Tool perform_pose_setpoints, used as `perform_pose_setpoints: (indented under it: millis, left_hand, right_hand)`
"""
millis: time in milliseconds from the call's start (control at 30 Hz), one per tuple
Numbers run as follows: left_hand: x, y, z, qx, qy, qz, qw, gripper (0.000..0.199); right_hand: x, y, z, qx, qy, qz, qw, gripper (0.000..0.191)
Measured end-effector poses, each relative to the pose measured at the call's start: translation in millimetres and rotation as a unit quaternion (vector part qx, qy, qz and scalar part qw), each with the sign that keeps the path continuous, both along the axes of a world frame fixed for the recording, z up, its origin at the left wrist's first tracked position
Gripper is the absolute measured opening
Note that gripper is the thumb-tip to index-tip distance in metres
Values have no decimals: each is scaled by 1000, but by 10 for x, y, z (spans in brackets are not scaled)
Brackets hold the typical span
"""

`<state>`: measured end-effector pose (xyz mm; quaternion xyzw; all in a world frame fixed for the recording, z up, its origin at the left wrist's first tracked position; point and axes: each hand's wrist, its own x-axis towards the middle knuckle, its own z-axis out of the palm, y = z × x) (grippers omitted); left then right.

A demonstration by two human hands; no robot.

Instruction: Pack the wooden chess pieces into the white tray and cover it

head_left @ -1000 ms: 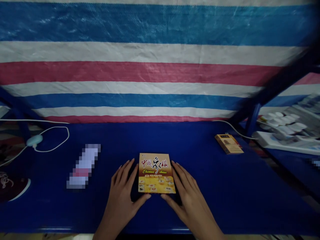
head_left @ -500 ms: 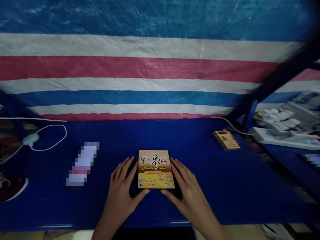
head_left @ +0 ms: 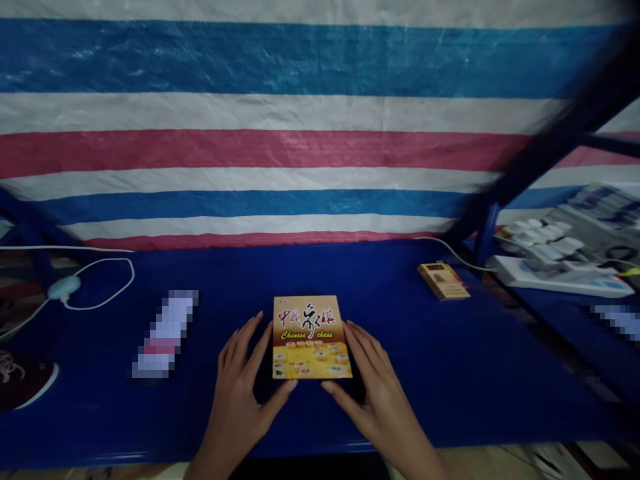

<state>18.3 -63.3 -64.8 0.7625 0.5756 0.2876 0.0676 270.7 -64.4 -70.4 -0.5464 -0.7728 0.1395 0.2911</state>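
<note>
At the lower centre of the frame, the left hand (head_left: 239,390) and the right hand (head_left: 383,390) stand apart with a flat, square Chinese chess box (head_left: 313,337) between them. The fingers of each hand run along one side edge of the box, and the thumbs point inward just below its near edge, their tips apart from each other. The hands frame the box closely, but I cannot tell whether they press on it or merely rest beside it. The printed face is up, with red and black characters, yellow lettering and pictured chess pieces, and it reads upright. All this is at the blue table (head_left: 480,373). Left of centre lies a slanted oblong (head_left: 165,333), blurred into pixels. At the lower left edge is a dark red shoe (head_left: 23,380) with a white rim, and above it a pale blue round piece (head_left: 66,288) with a looped white cord (head_left: 133,270). Right of centre sits a small tan pack (head_left: 444,281). At the right, a white power strip (head_left: 560,280) lies near a heap of white pieces (head_left: 543,237). A striped sheet (head_left: 300,150) in blue, white and red fills the top.
</note>
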Motion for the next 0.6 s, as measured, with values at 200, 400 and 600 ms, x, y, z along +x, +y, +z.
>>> perform_pose_setpoints:
  millis: [200, 400, 600]
  left_hand:
    - [254, -7, 241, 32, -29, -14, 999, 83]
    - [-34, -41, 3, -22, -4, 3, 1000, 89]
    - [-129, 35, -226, -4, 85, -2, 996, 80]
  right_hand:
    - [-90, -58, 218, -64, 340, -156, 925, 62]
    - [501, -43, 85, -76, 411, -263, 870, 62]
    - [805, -84, -46, -30, 111, -271, 956, 61]
